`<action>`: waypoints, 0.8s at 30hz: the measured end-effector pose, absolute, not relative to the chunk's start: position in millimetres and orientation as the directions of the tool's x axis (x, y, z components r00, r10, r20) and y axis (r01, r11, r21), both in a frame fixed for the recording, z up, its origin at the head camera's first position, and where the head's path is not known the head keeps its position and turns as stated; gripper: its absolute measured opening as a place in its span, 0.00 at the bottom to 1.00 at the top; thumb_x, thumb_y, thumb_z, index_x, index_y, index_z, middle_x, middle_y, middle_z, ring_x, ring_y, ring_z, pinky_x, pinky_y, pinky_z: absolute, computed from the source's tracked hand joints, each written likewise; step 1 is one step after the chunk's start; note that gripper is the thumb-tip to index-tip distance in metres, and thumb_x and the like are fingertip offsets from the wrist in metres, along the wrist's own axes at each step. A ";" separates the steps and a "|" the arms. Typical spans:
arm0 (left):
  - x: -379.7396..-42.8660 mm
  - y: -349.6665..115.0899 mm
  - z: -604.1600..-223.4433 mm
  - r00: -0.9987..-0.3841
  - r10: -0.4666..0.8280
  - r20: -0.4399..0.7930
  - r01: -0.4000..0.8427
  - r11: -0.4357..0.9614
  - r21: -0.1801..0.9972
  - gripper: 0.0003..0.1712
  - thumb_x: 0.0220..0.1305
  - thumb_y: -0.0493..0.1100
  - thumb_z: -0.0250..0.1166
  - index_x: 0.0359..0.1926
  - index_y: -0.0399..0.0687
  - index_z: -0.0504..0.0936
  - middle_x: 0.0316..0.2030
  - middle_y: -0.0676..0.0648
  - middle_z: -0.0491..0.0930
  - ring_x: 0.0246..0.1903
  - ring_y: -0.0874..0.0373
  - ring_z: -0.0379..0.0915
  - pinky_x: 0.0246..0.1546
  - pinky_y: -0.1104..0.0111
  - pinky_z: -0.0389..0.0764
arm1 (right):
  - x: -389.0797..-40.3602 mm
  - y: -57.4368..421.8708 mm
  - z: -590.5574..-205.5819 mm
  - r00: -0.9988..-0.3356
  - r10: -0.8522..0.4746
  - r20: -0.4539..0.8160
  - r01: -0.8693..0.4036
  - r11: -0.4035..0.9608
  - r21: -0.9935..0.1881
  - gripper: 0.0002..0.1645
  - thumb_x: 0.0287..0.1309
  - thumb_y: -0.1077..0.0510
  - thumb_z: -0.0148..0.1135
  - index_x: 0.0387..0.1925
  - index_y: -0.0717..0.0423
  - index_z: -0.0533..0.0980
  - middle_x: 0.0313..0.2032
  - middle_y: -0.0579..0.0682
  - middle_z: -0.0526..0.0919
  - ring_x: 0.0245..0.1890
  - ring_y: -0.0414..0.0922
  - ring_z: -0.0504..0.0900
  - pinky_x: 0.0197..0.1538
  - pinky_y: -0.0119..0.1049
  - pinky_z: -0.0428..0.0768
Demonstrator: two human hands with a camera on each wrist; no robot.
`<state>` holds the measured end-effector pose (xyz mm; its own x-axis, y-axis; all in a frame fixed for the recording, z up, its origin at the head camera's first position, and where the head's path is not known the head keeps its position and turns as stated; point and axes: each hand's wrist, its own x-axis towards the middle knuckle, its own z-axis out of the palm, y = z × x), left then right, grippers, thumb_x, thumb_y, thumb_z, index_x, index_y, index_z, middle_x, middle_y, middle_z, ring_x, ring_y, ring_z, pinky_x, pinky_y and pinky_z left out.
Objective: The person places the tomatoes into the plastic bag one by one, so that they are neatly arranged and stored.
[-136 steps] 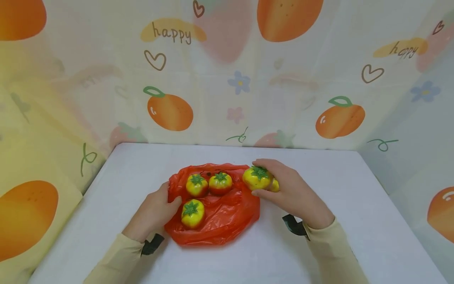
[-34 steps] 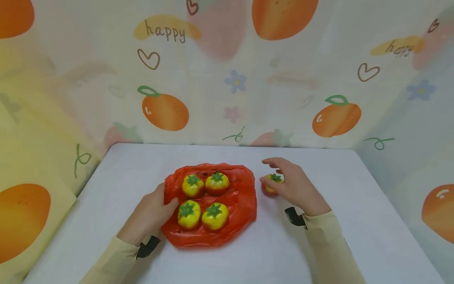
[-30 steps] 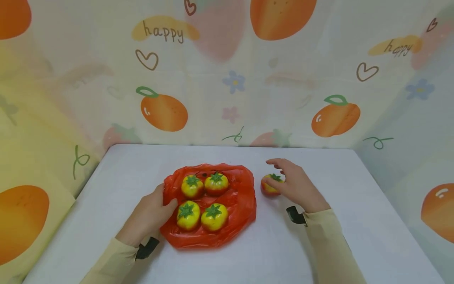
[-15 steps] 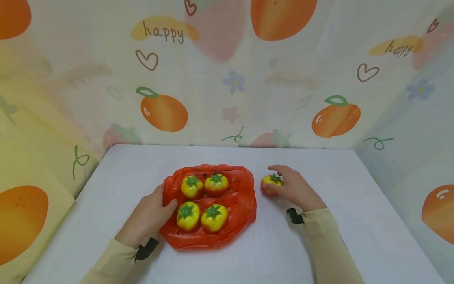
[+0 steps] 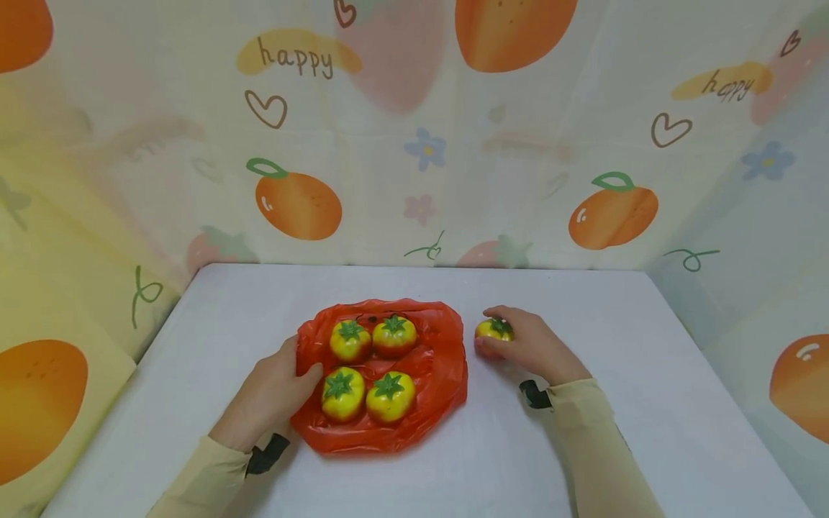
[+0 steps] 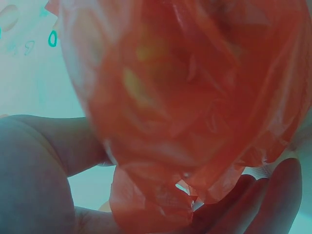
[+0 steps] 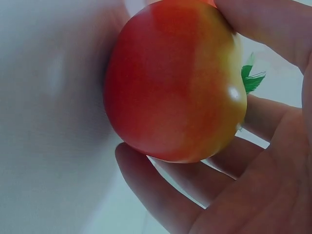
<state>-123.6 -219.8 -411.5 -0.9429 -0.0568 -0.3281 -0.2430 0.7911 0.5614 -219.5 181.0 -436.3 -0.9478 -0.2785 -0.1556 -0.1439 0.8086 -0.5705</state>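
Observation:
A red plastic bag (image 5: 434,381) lies spread on the table with several yellow-and-red tomatoes (image 5: 391,398) on it, their green leafy tops up. My left hand (image 5: 267,392) holds the bag's left edge, thumb on top; in the left wrist view the thin red plastic (image 6: 195,97) bulges between thumb and fingers. Right of the bag, my right hand (image 5: 540,349) grips a single tomato (image 5: 490,333) from the side. The right wrist view shows this tomato (image 7: 175,87) large, thumb on one side and fingers curled along the other, its base right at the table.
The white table (image 5: 414,489) runs back to a fabric backdrop (image 5: 376,158) printed with oranges, hearts and the word happy. A dark band (image 5: 536,394) shows at the right wrist and another black strap (image 5: 268,455) at the left one.
A tomato that the right hand carried earlier now sits on the bag. The right hand has gone right, lowered over the lone tomato and closed its fingers round it. The left hand stays.

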 end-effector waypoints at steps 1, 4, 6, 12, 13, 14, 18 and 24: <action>-123.3 -219.9 -411.6 -0.943 -0.056 -0.327 -0.242 0.791 0.562 0.46 0.79 0.53 0.60 0.82 0.29 0.53 0.72 0.26 0.74 0.58 0.40 0.82 0.58 0.44 0.89 | -219.5 180.6 -436.8 -0.947 -0.280 -0.157 -0.144 0.809 -0.570 0.38 0.68 0.37 0.69 0.73 0.48 0.76 0.67 0.53 0.82 0.63 0.54 0.78 0.69 0.58 0.81; -122.7 -219.9 -411.3 -0.944 -0.056 -0.325 -0.241 0.790 0.564 0.46 0.79 0.53 0.59 0.82 0.30 0.53 0.72 0.26 0.73 0.59 0.40 0.82 0.58 0.44 0.88 | -220.2 179.4 -437.9 -0.946 -0.278 -0.166 -0.138 0.810 -0.570 0.37 0.68 0.36 0.70 0.72 0.48 0.77 0.64 0.52 0.84 0.60 0.53 0.79 0.67 0.57 0.83; -122.4 -219.4 -410.7 -0.946 -0.056 -0.321 -0.239 0.789 0.566 0.46 0.79 0.53 0.59 0.82 0.30 0.53 0.72 0.26 0.73 0.58 0.40 0.82 0.58 0.44 0.88 | -219.6 178.9 -437.6 -0.946 -0.275 -0.174 -0.132 0.812 -0.569 0.37 0.68 0.36 0.70 0.72 0.47 0.77 0.63 0.51 0.84 0.59 0.52 0.79 0.66 0.57 0.83; -121.7 -217.6 -410.8 -0.949 -0.065 -0.310 -0.239 0.788 0.567 0.45 0.78 0.51 0.61 0.81 0.28 0.54 0.69 0.26 0.76 0.57 0.39 0.83 0.56 0.45 0.90 | -218.6 177.1 -435.7 -0.945 -0.263 -0.193 -0.113 0.818 -0.564 0.38 0.67 0.37 0.70 0.72 0.47 0.76 0.62 0.51 0.84 0.59 0.53 0.79 0.66 0.56 0.83; -121.5 -217.6 -411.1 -0.950 -0.066 -0.307 -0.238 0.789 0.566 0.45 0.78 0.51 0.61 0.81 0.28 0.54 0.69 0.26 0.76 0.57 0.39 0.83 0.56 0.44 0.89 | -218.7 177.1 -435.4 -0.946 -0.261 -0.194 -0.111 0.819 -0.563 0.38 0.67 0.37 0.71 0.72 0.47 0.76 0.62 0.51 0.84 0.59 0.53 0.79 0.66 0.56 0.83; -121.4 -217.7 -411.3 -0.951 -0.065 -0.302 -0.233 0.792 0.564 0.45 0.78 0.51 0.61 0.81 0.27 0.55 0.69 0.26 0.76 0.58 0.38 0.82 0.57 0.44 0.89 | -218.5 177.1 -435.1 -0.946 -0.259 -0.195 -0.109 0.820 -0.561 0.38 0.67 0.37 0.71 0.72 0.46 0.76 0.62 0.51 0.84 0.59 0.53 0.79 0.66 0.57 0.83; -121.7 -218.2 -411.5 -0.953 -0.064 -0.297 -0.228 0.797 0.559 0.45 0.78 0.51 0.61 0.81 0.27 0.54 0.69 0.26 0.76 0.60 0.36 0.81 0.59 0.42 0.87 | -218.3 177.9 -432.9 -0.947 -0.257 -0.190 -0.109 0.819 -0.564 0.38 0.67 0.37 0.71 0.72 0.46 0.76 0.62 0.51 0.84 0.60 0.53 0.78 0.65 0.57 0.84; -122.2 -218.3 -412.4 -0.950 -0.064 -0.305 -0.234 0.792 0.564 0.45 0.78 0.52 0.61 0.81 0.28 0.54 0.70 0.26 0.76 0.60 0.36 0.81 0.59 0.43 0.88 | -215.7 178.1 -428.3 -0.949 -0.283 -0.140 -0.162 0.817 -0.553 0.38 0.66 0.37 0.72 0.72 0.48 0.77 0.62 0.51 0.84 0.60 0.53 0.79 0.65 0.56 0.84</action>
<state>-122.2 -218.3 -412.4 -0.9503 -0.0642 -0.3046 -0.2342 0.7919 0.5639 -215.7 178.1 -428.3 -0.9489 -0.2830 -0.1399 -0.1621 0.8172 -0.5531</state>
